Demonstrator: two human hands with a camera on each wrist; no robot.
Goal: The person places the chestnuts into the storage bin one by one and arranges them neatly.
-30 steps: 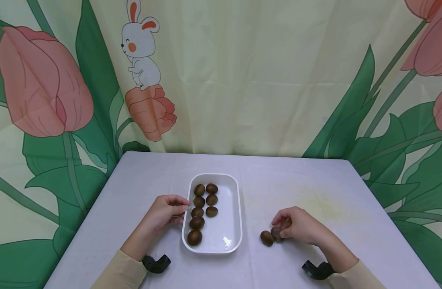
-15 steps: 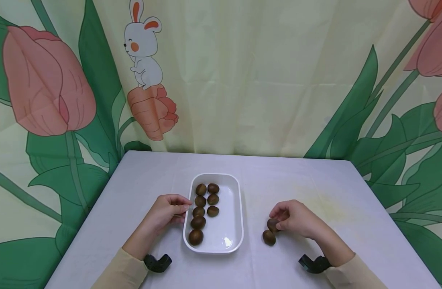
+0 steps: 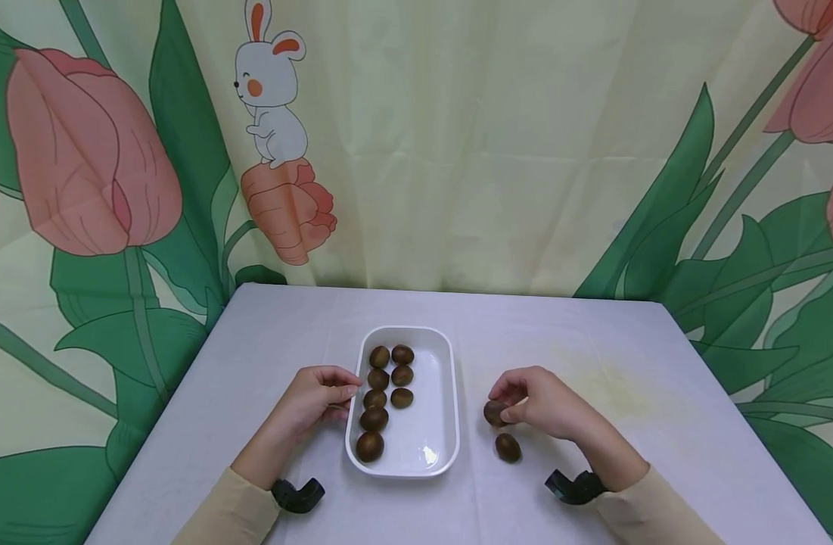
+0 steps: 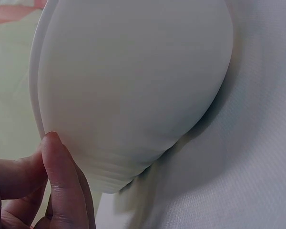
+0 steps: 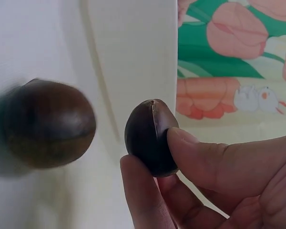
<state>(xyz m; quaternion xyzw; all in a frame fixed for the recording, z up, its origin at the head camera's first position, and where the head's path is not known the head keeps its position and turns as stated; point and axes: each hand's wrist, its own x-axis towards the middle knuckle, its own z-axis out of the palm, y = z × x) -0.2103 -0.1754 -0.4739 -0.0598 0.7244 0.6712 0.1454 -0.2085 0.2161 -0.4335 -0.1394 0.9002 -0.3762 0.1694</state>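
Observation:
My right hand pinches a brown chestnut between thumb and fingers, to the right of the white tray. Close below that hand, a second chestnut lies on the table; it looks large in the right wrist view. Inside the tray, several chestnuts form a column along the left side, with 3 more in a shorter column beside it. My left hand holds the tray's left rim, its thumb and fingertips meeting at the edge in the left wrist view.
A white cloth covers the table. Behind it hangs a curtain printed with tulips, leaves and a rabbit on a carrot. Black wrist cameras stick out from both wrists.
My right hand has lifted one chestnut away from the other and carried it leftward and farther from me, toward the tray. The left hand stays at the tray's rim.

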